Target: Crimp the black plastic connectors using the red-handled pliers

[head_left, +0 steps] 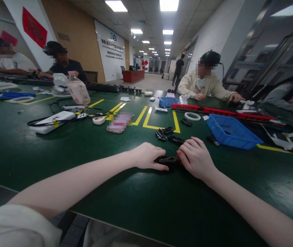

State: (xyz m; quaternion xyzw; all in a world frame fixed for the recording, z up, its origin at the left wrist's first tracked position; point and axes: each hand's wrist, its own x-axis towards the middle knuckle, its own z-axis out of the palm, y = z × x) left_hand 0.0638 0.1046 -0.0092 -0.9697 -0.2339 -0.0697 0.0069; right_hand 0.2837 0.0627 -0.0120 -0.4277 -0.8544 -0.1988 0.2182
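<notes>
Both my hands meet over the green table, close to its near edge. A dark metal tool with red at its grip end, which looks like a pair of pliers (170, 160), lies between them. My right hand (197, 158) is closed around its red end. My left hand (148, 156) is closed, thumb and fingers pinching a small black part (159, 160) at the tool's other end; the fingers cover much of this part. Just beyond my hands lie black plastic pieces (161, 134), and a longer black piece (176, 140) reaches toward my right fingers.
Right of my hands stands a blue bin (232, 132), with a white ring (192, 116) beyond. Left lie a phone (120, 122), a tape roll (98, 120) and a white power bank (53, 121) with a cable. A bottle (78, 88) stands behind. Co-workers sit around the table.
</notes>
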